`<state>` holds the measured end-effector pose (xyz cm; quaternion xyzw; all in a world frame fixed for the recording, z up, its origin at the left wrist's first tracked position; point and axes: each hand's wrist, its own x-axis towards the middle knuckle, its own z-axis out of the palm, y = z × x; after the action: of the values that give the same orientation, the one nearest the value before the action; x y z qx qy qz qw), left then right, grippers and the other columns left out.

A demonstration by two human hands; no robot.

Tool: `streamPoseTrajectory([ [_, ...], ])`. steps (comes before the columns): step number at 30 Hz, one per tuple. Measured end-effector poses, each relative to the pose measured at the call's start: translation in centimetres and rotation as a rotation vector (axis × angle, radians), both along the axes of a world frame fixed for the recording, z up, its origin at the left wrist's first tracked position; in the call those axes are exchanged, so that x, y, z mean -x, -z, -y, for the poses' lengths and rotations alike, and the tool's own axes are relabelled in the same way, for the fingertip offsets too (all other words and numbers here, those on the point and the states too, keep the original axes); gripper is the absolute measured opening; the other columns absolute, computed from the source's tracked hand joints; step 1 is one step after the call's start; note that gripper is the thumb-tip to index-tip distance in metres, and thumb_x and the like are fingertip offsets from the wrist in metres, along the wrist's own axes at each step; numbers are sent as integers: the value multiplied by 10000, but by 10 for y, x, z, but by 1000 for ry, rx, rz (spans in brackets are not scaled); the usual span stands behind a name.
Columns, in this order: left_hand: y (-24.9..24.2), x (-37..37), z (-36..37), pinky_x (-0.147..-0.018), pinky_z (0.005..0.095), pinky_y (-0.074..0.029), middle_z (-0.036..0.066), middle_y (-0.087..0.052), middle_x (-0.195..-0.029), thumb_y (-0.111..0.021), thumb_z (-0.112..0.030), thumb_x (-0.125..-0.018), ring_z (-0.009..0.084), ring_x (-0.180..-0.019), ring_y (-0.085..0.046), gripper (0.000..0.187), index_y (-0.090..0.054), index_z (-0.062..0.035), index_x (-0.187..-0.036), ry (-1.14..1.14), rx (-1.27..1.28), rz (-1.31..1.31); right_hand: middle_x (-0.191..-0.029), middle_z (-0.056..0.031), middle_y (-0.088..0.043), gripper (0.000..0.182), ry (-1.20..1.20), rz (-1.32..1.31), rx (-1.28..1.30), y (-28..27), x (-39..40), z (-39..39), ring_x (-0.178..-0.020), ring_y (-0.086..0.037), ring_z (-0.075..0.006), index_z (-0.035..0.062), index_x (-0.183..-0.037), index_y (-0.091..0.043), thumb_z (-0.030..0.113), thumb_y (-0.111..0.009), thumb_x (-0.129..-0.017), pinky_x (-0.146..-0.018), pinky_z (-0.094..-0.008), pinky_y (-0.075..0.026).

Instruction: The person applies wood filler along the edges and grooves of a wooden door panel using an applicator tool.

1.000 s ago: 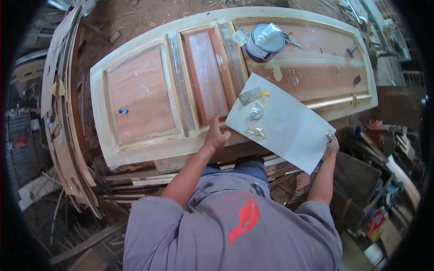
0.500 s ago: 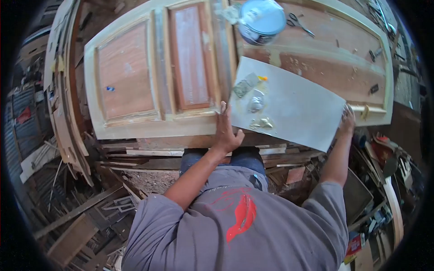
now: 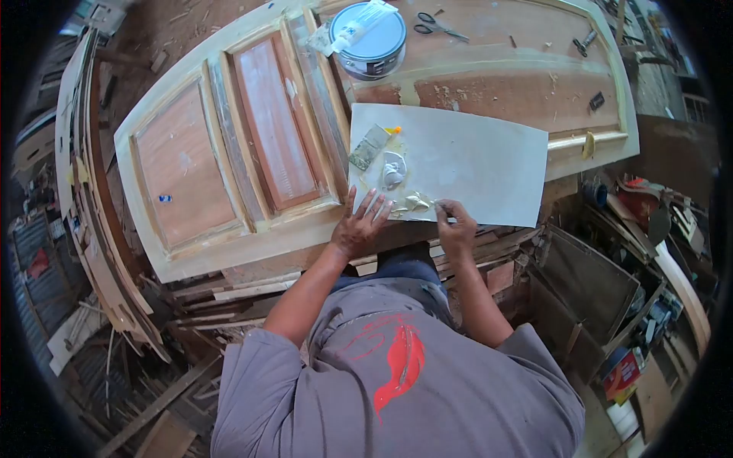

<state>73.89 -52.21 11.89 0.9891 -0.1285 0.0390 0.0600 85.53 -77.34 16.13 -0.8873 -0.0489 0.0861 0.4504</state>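
A white board [image 3: 489,164] lies across the panelled wooden door [image 3: 298,220]. On its left part are a grey-white mound of paste [image 3: 395,169], a smeared flat scraper [image 3: 369,148] with a small orange-yellow bit at its end, and a cream-coloured smear [image 3: 413,201]. My left hand [image 3: 360,227] rests with fingers spread at the board's near left corner. Beside the cream smear, my right hand [image 3: 456,229] is closed in a pinch at the near edge. What its fingertips hold, if anything, is too small to make out.
A blue-lidded tub [image 3: 369,42] stands on the door beyond the board. Scissors [image 3: 440,27], a dark metal tool [image 3: 585,43] and a small dark block [image 3: 596,100] lie on the right panel. Wood scraps [image 3: 191,382] surround the door.
My right hand has left the board's right corner and come to its near edge by the cream smear. The board has turned flatter to the door. The left hand now lies over the corner.
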Motion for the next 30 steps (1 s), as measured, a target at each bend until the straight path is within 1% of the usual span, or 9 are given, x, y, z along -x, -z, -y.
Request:
streamPoseTrajectory([
  [2,-2,-15,-10,-1357,718,-168,71,-701,-1493,-624,-291,-1023,293,-1537,-521,558,-594,-198,-1573,65,-2,39,-994,-140,-810,124,-35,96,54,5,7,-11,-909,-783,-346,78,-1090,-801,113,-785,-972,-829,-438,-612],
  [4,0,-33,-17,-1356,719,-156,62,-735,-1437,-589,-221,-1035,289,-1484,-576,554,-590,-204,-1589,122,30,85,-998,-139,-810,130,7,154,65,3,4,-25,-905,-776,-358,89,-1101,-803,109,-775,-975,-823,-451,-610],
  [13,15,-47,-15,-1354,723,-175,65,-775,-1345,-548,-248,-1055,309,-1396,-646,486,-654,-176,-1523,153,10,154,-882,-159,-761,135,-20,295,456,12,-31,-49,-880,-725,-390,116,-1076,-792,94,-731,-958,-852,-507,-551],
  [17,25,-28,-20,-1353,727,-173,73,-736,-1431,-550,-256,-1052,308,-1448,-605,484,-656,-172,-1517,124,69,159,-849,-168,-747,155,5,275,483,15,-25,-64,-866,-725,-399,109,-1077,-788,90,-735,-932,-853,-524,-539],
  [20,29,-19,-21,-1353,727,-172,83,-701,-1492,-541,-265,-1054,318,-1494,-564,493,-644,-175,-1528,109,61,161,-909,-190,-770,208,16,146,485,12,-15,-75,-904,-740,-423,117,-1119,-789,80,-726,-924,-863,-516,-564],
  [23,34,-17,-15,-1358,712,-168,103,-669,-1537,-521,-276,-1063,333,-1530,-528,509,-618,-171,-1552,124,38,151,-989,-183,-809,240,84,-28,373,4,-6,-89,-931,-789,-342,84,-1176,-783,55,-722,-946,-863,-434,-595],
  [26,26,-15,-18,-1369,685,-159,121,-633,-1579,-522,-280,-1065,345,-1558,-496,527,-590,-159,-1572,155,48,101,-1077,-143,-829,249,214,-180,-79,32,-8,-70,-983,-796,-209,15,-1224,-763,25,-729,-978,-854,-332,-595],
  [29,12,-5,-29,-1377,658,-154,138,-598,-1612,-598,-288,-1038,355,-1576,-468,564,-574,-144,-1584,157,197,21,-1068,-79,-804,251,387,-319,-448,20,-6,-70,-942,-741,-126,-44,-1240,-739,-6,-743,-992,-797,-288,-574],
  [30,4,-1,-36,-1380,648,-153,142,-589,-1620,-633,-294,-1023,360,-1580,-462,587,-570,-141,-1586,140,273,-2,-1040,-58,-783,272,411,-364,-543,9,-6,-74,-853,-702,-117,-45,-1251,-727,-13,-756,-982,-727,-273,-540],
])
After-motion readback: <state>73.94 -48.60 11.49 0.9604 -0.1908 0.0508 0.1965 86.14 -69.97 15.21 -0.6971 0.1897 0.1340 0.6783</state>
